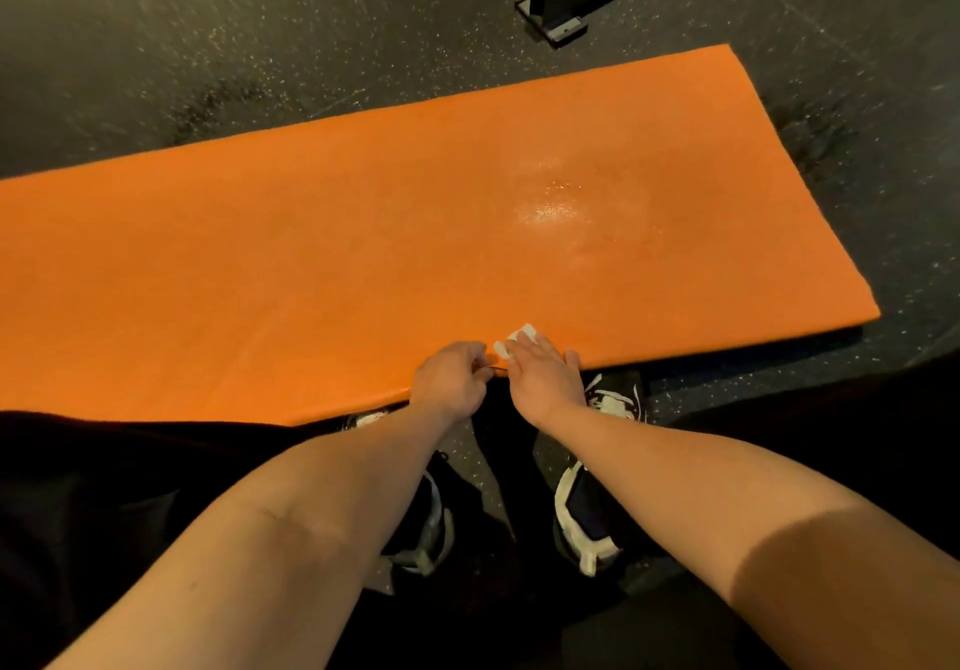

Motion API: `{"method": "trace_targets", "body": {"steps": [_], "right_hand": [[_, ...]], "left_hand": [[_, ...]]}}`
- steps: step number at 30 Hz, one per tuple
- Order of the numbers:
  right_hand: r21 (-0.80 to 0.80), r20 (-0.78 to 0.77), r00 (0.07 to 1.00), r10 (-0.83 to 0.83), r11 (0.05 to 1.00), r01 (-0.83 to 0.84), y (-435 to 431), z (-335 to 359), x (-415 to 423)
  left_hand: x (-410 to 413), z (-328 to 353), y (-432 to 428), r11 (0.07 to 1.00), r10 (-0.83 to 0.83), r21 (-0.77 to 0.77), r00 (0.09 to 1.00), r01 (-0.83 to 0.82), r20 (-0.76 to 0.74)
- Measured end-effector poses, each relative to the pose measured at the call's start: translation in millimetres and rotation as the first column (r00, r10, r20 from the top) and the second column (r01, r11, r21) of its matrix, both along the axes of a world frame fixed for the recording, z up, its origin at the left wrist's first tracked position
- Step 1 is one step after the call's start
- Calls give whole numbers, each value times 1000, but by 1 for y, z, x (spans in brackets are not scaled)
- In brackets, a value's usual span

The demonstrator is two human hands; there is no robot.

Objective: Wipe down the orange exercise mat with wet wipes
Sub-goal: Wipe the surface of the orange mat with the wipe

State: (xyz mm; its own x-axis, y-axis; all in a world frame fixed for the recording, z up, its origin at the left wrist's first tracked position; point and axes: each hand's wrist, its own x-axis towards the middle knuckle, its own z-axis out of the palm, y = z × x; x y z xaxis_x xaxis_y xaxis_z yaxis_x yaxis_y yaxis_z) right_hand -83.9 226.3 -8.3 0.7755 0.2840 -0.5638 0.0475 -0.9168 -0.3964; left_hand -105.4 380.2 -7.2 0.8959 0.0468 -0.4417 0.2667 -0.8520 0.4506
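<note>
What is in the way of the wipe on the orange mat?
Nothing visible. The right hand presses the wet wipe onto the near edge of the mat; the left hand grips that edge beside it.

The left hand (452, 381) pinches the near edge of the orange mat (311, 253), while just beside it the right hand (543, 375) presses a white wipe (522, 332) flat onto the mat.

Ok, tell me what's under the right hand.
A white wipe lies under the right hand, flat on the orange mat. Only its far corners show; the hand covers the rest.
</note>
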Motion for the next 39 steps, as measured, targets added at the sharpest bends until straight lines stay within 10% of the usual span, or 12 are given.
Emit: {"method": "trace_targets", "body": {"steps": [9, 15, 22, 29, 39], "right_hand": [[13, 79, 991, 107, 994, -108, -20, -9, -19], [-152, 135, 984, -115, 979, 135, -43, -10, -5], [-47, 121, 980, 158, 987, -153, -35, -11, -13], [-204, 111, 963, -244, 943, 262, -64, -5, 11], [-120, 115, 989, 97, 989, -83, -69, -7, 6]], "left_hand": [[-7, -5, -20, 998, 52, 41, 998, -51, -35], [-7, -6, -38, 995, 27, 101, 996, -18, -87], [-9, -7, -49, 993, -58, 102, 997, 63, -56], [-3, -4, -55, 990, -80, 113, 994, 88, -79], [9, -1, -64, 991, -65, 110, 996, 72, -64]]}}
